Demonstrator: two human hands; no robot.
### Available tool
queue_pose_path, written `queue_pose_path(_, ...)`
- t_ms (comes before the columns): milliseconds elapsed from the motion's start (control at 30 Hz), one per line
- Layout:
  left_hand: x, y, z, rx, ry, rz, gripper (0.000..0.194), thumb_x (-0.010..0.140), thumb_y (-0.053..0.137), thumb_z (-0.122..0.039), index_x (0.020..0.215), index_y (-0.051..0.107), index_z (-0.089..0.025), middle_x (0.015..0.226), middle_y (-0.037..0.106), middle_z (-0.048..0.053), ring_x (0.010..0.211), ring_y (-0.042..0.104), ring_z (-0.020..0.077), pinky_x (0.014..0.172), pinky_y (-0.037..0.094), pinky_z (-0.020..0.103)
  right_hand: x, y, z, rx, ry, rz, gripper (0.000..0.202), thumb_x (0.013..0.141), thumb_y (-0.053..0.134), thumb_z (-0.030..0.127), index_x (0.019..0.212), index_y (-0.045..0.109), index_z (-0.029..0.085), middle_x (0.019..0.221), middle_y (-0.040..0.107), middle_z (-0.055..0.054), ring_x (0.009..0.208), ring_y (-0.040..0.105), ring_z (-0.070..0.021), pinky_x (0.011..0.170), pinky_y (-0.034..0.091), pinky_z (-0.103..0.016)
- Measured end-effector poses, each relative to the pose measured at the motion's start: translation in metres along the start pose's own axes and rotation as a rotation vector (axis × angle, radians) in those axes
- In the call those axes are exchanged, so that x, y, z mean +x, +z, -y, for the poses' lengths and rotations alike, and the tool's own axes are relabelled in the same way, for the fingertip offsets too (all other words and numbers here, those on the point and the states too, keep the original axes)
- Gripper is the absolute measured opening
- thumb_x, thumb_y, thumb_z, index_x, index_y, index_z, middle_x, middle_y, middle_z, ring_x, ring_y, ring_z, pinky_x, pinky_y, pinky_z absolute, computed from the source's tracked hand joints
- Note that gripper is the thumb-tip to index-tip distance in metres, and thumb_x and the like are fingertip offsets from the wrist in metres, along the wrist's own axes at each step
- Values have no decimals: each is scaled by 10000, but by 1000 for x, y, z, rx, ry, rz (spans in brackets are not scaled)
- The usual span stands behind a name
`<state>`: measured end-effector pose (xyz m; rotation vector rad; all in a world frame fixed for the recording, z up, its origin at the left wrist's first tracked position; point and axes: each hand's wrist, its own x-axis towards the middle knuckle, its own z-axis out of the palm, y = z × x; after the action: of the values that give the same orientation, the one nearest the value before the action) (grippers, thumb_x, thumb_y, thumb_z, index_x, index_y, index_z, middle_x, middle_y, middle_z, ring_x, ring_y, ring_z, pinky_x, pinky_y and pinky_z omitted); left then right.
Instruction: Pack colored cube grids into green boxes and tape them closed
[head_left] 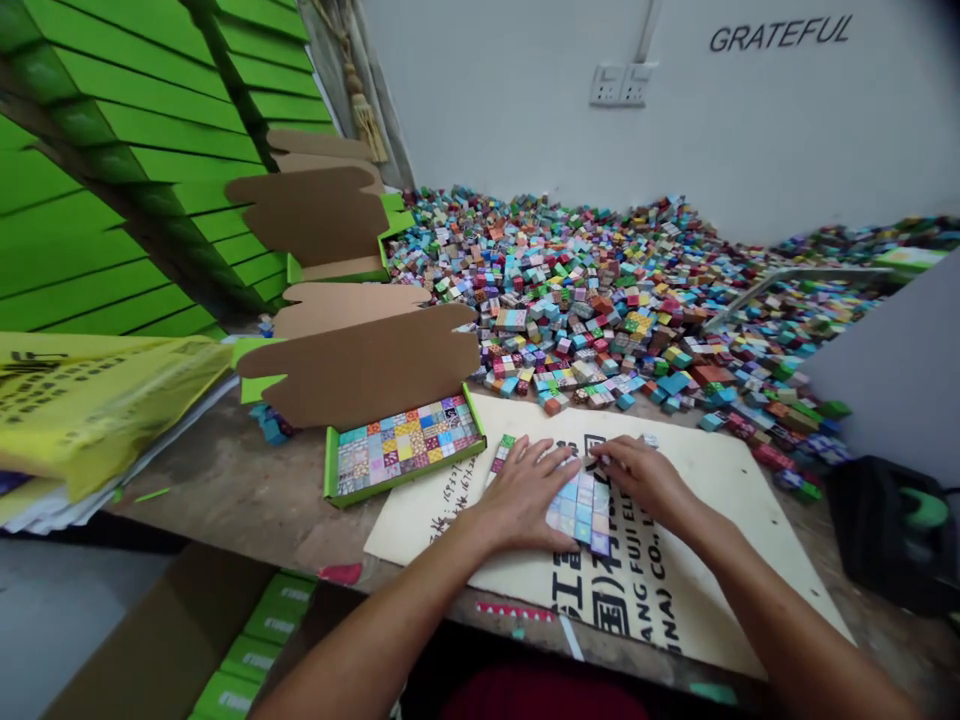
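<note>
My left hand [525,497] lies with fingers spread over a flat block of small patterned cubes [581,510]. Pale blue, violet and peach faces show to the right of that hand, while a green and dark red end [502,452] sticks out at its upper left. Its palm hides the middle. At the block's upper right corner is my right hand [646,482], its thumb and fingers drawn together; what is between them is hidden. A small pale cube [649,440] shows just behind the right hand. The block rests on a cream printed board [705,560].
Left of the board stands an open green box [405,474] filled with cubes, its brown lid [367,365] raised. A large heap of loose cubes [570,290] covers the back. Green boxes [150,130] are stacked at left; a black device [892,535] sits at right.
</note>
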<state>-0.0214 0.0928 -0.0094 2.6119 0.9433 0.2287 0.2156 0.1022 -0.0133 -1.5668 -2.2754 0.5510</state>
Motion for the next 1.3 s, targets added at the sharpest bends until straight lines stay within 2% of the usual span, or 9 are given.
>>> queue_pose_path(133,1,0,-1,25,-2,1,959,629,619,-689,1404,253,-258,1495,253,69,1375,160,327,1128,30,526,-11,8,16,251,3,6,373,894,386,293,1220,555,229,1209,604,-71,1107,550,-219,955,429,-394)
queue_pose_path(300,0,-4,-2,26,-5,14,973,632,619,-697,1415,235,-264,1493,260,68,1378,153,324,1129,35,526,-27,-4,17,401,91,-3,452,898,394,375,1328,447,248,1321,522,-66,1170,513,-224,974,427,-402)
queue_pose_path(367,2,-7,-2,14,-6,44,978,636,608,-708,1422,221,-275,1505,227,70,1383,127,334,1122,37,539,-41,-8,10,357,101,-6,554,863,464,423,1387,357,281,1385,450,-67,1210,470,-250,967,426,-423)
queue_pose_path(467,6,-10,-3,-7,17,88,999,637,584,-731,1436,190,-278,1523,163,80,1392,73,344,1110,21,560,-60,-6,6,206,46,65,835,745,618,499,1448,219,291,1472,310,-86,1315,312,-306,1031,330,-484)
queue_pose_path(600,12,-11,-4,-20,60,97,983,646,565,-740,1435,199,-283,1510,213,77,1389,105,338,1104,12,569,-67,9,13,68,77,75,902,726,634,509,1462,148,317,1458,334,-86,1317,276,-334,1020,283,-531)
queue_pose_path(800,13,-7,-3,-5,62,53,951,639,579,-729,1414,256,-281,1478,292,76,1354,207,336,1101,42,569,-60,14,17,48,122,79,855,753,610,476,1462,170,293,1429,381,-88,1303,290,-317,1004,295,-494)
queue_pose_path(1100,10,-7,0,-22,32,41,991,594,597,-755,1404,284,-277,1450,342,83,1329,257,342,1100,63,560,-52,4,15,54,12,104,890,673,692,490,1433,275,292,1404,421,-80,1237,362,-313,981,328,-470)
queue_pose_path(1200,7,-10,-1,-21,21,63,1003,598,581,-774,1409,279,-267,1473,297,94,1351,203,363,1094,49,580,-28,-15,9,73,-50,188,882,634,735,438,1407,332,307,1332,507,-76,1149,473,-298,929,387,-432)
queue_pose_path(1300,10,-14,-12,-25,34,63,1005,607,553,-792,1418,249,-284,1501,225,100,1366,154,374,1082,55,605,19,-29,2,100,-33,161,611,768,620,416,1341,440,301,1203,605,-50,945,601,-214,796,460,-310)
